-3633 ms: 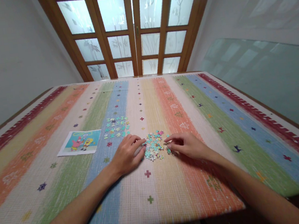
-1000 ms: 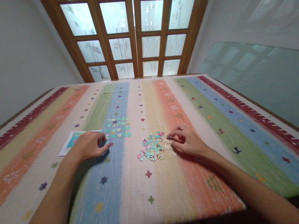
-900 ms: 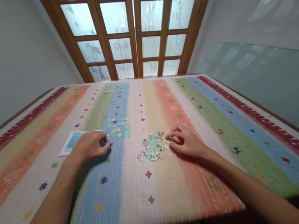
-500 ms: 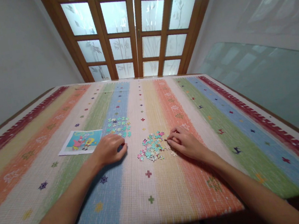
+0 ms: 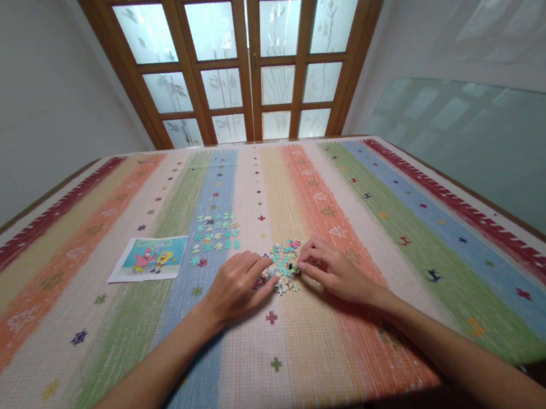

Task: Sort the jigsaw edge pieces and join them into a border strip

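Note:
A loose pile of jigsaw puzzle pieces (image 5: pixel 284 256), mostly turquoise with pink and yellow bits, lies on the striped tablecloth in front of me. At the pile's left edge is my left hand (image 5: pixel 243 281), thumb and index finger apart with pieces showing between them. My right hand (image 5: pixel 330 269) is at the right edge, its thumb and index finger pinched on a dark-marked puzzle piece (image 5: pixel 293 269). Beyond my left hand, several turquoise puzzle pieces (image 5: pixel 217 232) lie spread in rough rows. To their left is a picture card (image 5: pixel 149 258) with a pink and a yellow cartoon figure.
The striped tablecloth (image 5: pixel 410 213) covers the wide table, whose near edge runs in front of my body. Wooden doors with frosted panes (image 5: pixel 245 67) stand past the far edge. A pale glass panel (image 5: pixel 488 156) leans along the right wall.
My left hand has moved right, from beside the spread pieces to the pile's left edge. My right hand has shifted slightly left onto the pile's right side.

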`<control>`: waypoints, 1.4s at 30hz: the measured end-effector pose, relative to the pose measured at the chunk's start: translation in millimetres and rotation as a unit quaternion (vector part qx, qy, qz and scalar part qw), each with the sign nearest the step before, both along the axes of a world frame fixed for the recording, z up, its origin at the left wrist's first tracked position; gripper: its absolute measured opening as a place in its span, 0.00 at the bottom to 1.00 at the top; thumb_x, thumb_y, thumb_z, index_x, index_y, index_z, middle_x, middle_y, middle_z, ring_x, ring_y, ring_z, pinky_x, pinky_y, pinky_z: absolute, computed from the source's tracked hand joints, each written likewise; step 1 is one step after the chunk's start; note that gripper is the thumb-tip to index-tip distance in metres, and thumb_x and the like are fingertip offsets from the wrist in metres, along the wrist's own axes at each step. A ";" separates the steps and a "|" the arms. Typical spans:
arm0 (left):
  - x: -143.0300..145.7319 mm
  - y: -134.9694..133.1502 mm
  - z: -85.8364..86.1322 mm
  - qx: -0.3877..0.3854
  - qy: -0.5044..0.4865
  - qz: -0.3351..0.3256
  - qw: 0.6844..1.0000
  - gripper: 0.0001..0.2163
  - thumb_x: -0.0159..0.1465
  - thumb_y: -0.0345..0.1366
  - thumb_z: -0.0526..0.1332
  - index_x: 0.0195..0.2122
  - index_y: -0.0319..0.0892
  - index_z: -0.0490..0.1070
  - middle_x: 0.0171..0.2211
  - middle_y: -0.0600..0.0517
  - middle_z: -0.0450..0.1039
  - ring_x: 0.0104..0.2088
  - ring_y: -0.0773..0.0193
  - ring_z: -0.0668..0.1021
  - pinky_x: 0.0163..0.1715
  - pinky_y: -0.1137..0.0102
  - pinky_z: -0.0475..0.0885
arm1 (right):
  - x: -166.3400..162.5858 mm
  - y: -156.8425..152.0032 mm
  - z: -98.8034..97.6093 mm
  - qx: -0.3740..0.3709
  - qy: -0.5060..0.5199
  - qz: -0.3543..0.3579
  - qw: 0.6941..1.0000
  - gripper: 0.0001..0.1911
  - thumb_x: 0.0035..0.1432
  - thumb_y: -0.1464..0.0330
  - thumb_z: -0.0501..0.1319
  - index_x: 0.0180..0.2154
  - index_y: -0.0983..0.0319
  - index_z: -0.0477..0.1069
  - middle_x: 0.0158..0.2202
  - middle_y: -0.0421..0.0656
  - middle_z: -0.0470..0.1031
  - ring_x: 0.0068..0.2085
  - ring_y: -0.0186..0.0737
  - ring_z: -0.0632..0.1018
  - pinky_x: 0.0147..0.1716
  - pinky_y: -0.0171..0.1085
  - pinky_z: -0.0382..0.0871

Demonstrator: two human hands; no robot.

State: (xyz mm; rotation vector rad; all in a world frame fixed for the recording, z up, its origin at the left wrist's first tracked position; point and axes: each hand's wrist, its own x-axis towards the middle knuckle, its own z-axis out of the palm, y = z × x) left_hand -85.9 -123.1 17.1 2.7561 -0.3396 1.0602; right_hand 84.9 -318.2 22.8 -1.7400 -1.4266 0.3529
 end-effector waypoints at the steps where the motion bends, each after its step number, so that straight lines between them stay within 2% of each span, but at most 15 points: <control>1: 0.3 -3.5 0.0 -0.002 0.000 -0.006 1.000 0.10 0.73 0.38 0.58 0.49 0.38 0.70 0.35 0.47 0.76 0.35 0.60 0.76 0.36 0.65 0.74 | -3.1 0.7 0.7 0.002 0.005 0.012 1.000 0.10 0.70 0.63 0.56 0.38 0.59 0.73 0.40 0.45 0.72 0.42 0.42 0.74 0.44 0.43 0.68; 6: 0.0 -9.8 -0.7 -0.008 0.023 -0.037 0.999 0.09 0.72 0.37 0.59 0.50 0.40 0.70 0.37 0.48 0.77 0.36 0.61 0.77 0.37 0.66 0.74 | -11.4 2.6 2.9 0.004 0.021 0.053 0.998 0.10 0.70 0.65 0.57 0.35 0.59 0.72 0.38 0.43 0.72 0.42 0.40 0.73 0.45 0.42 0.68; 18: 0.1 -11.6 0.2 -0.004 0.045 -0.062 0.997 0.05 0.74 0.34 0.56 0.46 0.41 0.70 0.35 0.49 0.76 0.34 0.63 0.75 0.35 0.67 0.73 | -14.1 4.0 0.3 -0.002 0.020 0.068 0.997 0.10 0.70 0.65 0.58 0.35 0.59 0.71 0.38 0.42 0.72 0.41 0.39 0.74 0.43 0.41 0.69; 22: -1.4 -5.9 -0.7 -0.014 0.060 -0.055 0.997 0.05 0.72 0.34 0.58 0.45 0.41 0.71 0.36 0.48 0.76 0.35 0.62 0.75 0.36 0.66 0.73 | -12.9 3.0 -0.1 0.000 0.025 0.053 0.998 0.08 0.70 0.64 0.58 0.38 0.59 0.72 0.40 0.43 0.72 0.41 0.40 0.74 0.42 0.41 0.69; 26: -6.1 16.6 3.1 -0.028 0.083 -0.022 0.996 0.06 0.71 0.34 0.58 0.46 0.41 0.73 0.37 0.47 0.76 0.37 0.60 0.75 0.38 0.64 0.73 | -8.2 0.6 1.0 -0.005 0.022 0.027 0.999 0.07 0.69 0.64 0.58 0.41 0.58 0.74 0.41 0.45 0.73 0.40 0.40 0.74 0.39 0.40 0.70; 30: -15.8 54.7 13.2 -0.039 0.118 0.017 0.992 0.06 0.69 0.35 0.59 0.42 0.41 0.74 0.38 0.46 0.75 0.38 0.58 0.76 0.40 0.62 0.74 | -2.9 -1.8 0.4 -0.008 0.025 0.005 1.000 0.07 0.68 0.64 0.59 0.41 0.58 0.75 0.40 0.45 0.72 0.38 0.40 0.74 0.36 0.40 0.70; 35: -31.0 98.1 22.5 -0.050 0.191 0.080 0.977 0.08 0.67 0.38 0.58 0.40 0.42 0.75 0.40 0.46 0.74 0.42 0.56 0.77 0.45 0.60 0.73 | -0.7 -3.3 -0.5 -0.005 0.009 0.001 1.000 0.08 0.69 0.64 0.58 0.40 0.58 0.74 0.41 0.46 0.73 0.39 0.41 0.75 0.38 0.42 0.72; 42: -39.4 115.5 24.0 -0.042 0.268 0.102 0.957 0.10 0.62 0.36 0.57 0.38 0.43 0.77 0.39 0.46 0.74 0.41 0.55 0.77 0.45 0.61 0.73 | -0.6 -3.6 -1.7 0.006 0.020 -0.006 1.000 0.08 0.68 0.64 0.59 0.39 0.58 0.75 0.41 0.46 0.73 0.41 0.42 0.75 0.40 0.43 0.72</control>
